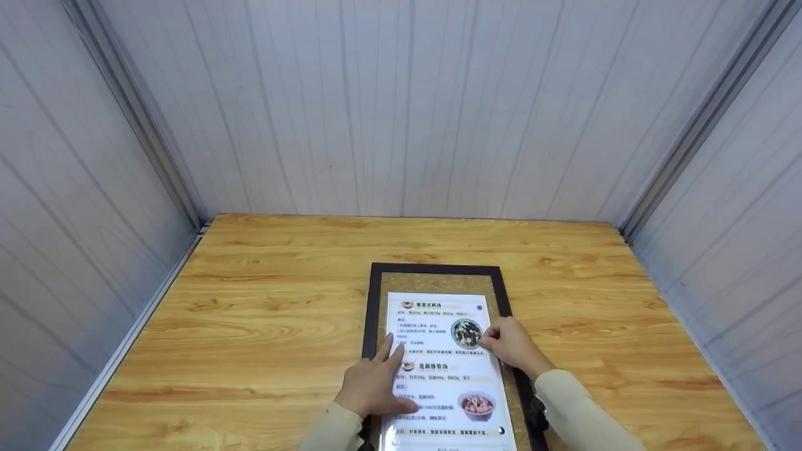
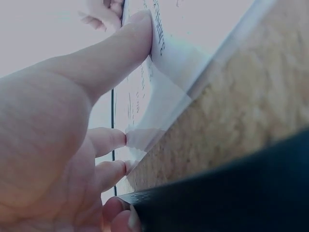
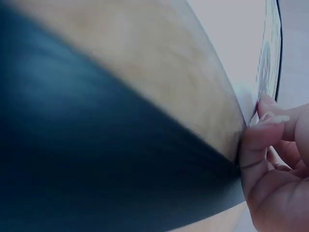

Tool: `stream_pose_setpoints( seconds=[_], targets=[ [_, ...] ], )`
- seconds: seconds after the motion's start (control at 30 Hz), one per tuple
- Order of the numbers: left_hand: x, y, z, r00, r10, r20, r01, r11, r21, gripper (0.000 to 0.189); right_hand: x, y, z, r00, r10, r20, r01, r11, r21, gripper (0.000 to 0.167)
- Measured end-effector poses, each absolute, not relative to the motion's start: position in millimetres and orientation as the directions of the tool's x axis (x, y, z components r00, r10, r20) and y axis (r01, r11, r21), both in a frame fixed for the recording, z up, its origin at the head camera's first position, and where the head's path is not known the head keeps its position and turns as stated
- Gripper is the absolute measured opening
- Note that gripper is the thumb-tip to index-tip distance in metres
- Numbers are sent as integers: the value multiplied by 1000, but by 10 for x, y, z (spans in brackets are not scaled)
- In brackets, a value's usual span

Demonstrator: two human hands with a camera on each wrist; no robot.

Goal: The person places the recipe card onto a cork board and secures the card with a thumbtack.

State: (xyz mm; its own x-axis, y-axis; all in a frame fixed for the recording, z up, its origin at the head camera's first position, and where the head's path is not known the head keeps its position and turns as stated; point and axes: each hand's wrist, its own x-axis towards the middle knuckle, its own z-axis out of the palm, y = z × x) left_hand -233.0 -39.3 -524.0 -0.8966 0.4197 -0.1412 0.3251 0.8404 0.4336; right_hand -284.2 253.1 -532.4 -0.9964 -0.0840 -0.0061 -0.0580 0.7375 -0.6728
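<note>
A laminated recipe sheet (image 1: 432, 388), printed with two dish pictures, lies on a black-framed cork board (image 1: 437, 283). My left hand (image 1: 374, 383) rests spread over the sheet's left side; its thumb (image 2: 123, 46) presses on the print in the left wrist view. At the sheet's right edge, beside the upper dish picture, my right hand (image 1: 510, 344) pinches with thumb and forefinger. A small whitish pin-like piece (image 3: 279, 119) shows between those fingertips; what it is I cannot tell. A blue pin (image 1: 479, 307) sits in the sheet's upper right corner.
The board lies on a wood-grain table (image 1: 263, 313), near its front edge. A dark round dot with a white spot (image 1: 501, 431) shows low on the sheet's right side. Pale panel walls (image 1: 376, 113) enclose the table at the back and both sides.
</note>
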Motion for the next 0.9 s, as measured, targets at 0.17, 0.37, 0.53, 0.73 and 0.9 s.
stream_pose_setpoints(
  seconds=[0.17,0.37,0.53,0.73,0.9],
  targets=[
    [-2331,-416,-5221,-894,421,-152,317,836,449,109,-2598,2494,-5276,-983,-179,-40,-110,748,-654,19],
    [-2331,-400,-5217,-892,423,-160,310,829,465,109,-2310,2520,-5137,-926,-362,-109,-225,759,-611,18],
    [-2330,-386,-5236,-892,426,-151,328,840,433,110,-2099,2621,-5093,-857,-502,-115,-335,714,-615,15],
    [-2333,-375,-5243,-892,428,-144,334,841,425,110,-1940,2819,-5195,-899,-435,-44,-279,648,-709,7],
    [-2336,-375,-5246,-891,425,-156,329,845,422,110,-1898,3086,-5277,-947,-303,110,-286,635,-718,9]
  ],
)
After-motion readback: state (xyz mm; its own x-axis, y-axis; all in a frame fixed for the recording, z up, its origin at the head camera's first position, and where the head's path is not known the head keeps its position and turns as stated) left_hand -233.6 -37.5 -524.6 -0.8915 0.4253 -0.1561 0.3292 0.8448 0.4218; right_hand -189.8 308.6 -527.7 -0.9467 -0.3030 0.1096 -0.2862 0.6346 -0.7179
